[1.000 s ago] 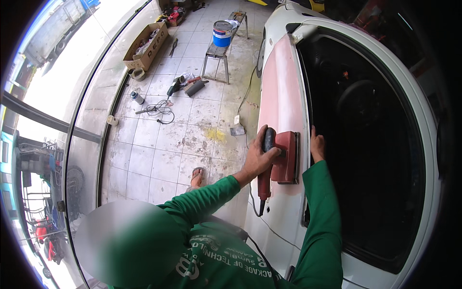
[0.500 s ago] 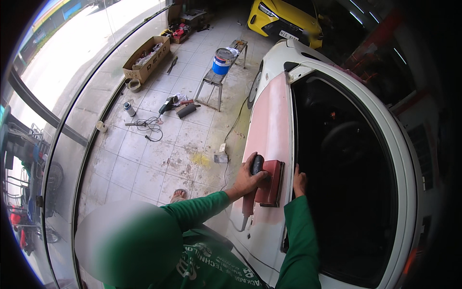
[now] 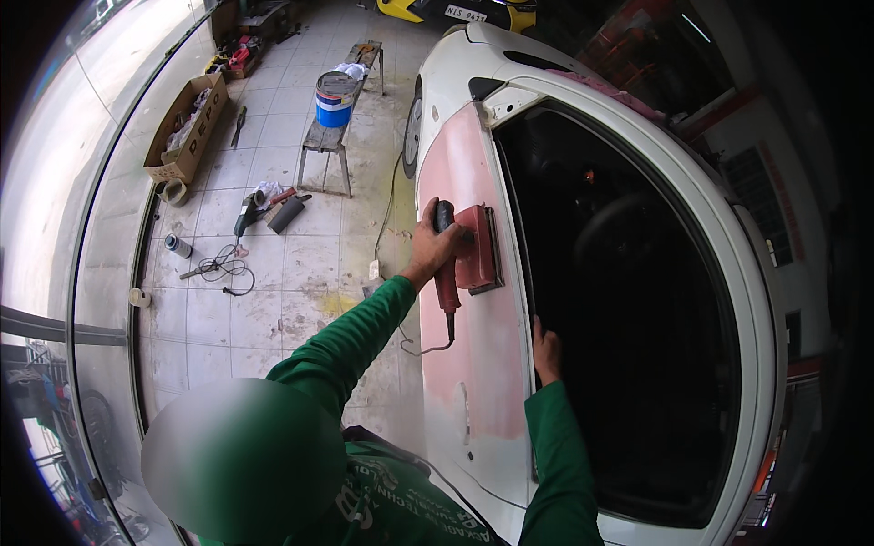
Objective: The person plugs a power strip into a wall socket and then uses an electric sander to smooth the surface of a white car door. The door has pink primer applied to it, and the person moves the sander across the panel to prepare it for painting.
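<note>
My left hand is wrapped round the black front knob of a red electric sander. The sander's flat pad rests against a white car door, on an area patched with pinkish filler. From the sander's rear handle a grey cord loops down past the door. My right hand grips the sill of the door's window, thumb side up, with its fingers partly hidden inside the edge. Behind that sill lies the dark window opening.
Left on the tiled floor are a bench bearing a blue paint can, a corded power tool, a metal can and a cardboard box. A yellow car stands at the far end. Glass panels line the left side.
My left hand has carried the sander forward along the door, toward the car's front. My right hand stays at the window sill. The whole view has shifted, so the surroundings appear farther left.
</note>
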{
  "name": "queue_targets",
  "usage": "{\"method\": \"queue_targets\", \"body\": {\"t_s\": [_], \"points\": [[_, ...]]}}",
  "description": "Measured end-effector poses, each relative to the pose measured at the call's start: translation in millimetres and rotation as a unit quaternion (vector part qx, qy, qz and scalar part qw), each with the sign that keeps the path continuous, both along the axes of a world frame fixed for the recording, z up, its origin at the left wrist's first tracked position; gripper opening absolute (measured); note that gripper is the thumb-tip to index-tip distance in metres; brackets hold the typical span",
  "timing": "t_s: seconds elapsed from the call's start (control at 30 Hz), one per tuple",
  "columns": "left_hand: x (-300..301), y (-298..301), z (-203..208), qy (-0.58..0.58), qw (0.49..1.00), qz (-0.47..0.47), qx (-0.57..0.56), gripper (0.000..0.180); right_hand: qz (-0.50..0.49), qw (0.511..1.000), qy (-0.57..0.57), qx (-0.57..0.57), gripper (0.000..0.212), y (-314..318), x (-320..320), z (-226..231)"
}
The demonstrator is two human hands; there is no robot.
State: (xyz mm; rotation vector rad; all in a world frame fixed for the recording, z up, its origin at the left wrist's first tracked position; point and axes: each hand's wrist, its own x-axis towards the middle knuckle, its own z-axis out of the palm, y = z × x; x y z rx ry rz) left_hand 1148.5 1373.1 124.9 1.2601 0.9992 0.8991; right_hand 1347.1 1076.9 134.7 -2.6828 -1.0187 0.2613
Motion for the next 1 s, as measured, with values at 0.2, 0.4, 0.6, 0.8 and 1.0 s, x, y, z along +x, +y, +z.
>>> {"method": "queue_targets", "body": {"t_s": [0.2, 0.4, 0.6, 0.8, 1.0], "points": [[14.3, 66.9, -11.5, -0.058, 0.997, -0.010, -0.058, 0.086, -0.012, 0.999, 0.042, -0.002, 0.082, -2.6, 1.6, -7.8], [0.5, 10.5, -9.0, -0.054, 0.998, -0.019, -0.026, 0.095, -0.004, 0.999, 0.045, 0.018, 0.081, -9.0, -3.9, 4.2], [-37.2, -105.4, -2.7, 0.010, 1.000, -0.026, 0.003, 0.101, -0.010, 1.000, -0.015, -0.001, 0.085, 0.6, -6.7, 3.9], [-73.5, -206.1, 4.2, 0.002, 0.998, -0.038, 0.049, 0.098, -0.031, 0.999, 0.020, 0.024, 0.086, 7.9, -1.2, -6.9], [-77.6, -197.6, -3.8, -0.053, 0.997, -0.049, 0.027, 0.094, -0.036, 0.998, 0.028, 0.032, 0.083, 12.0, -13.0, 2.1]]}}
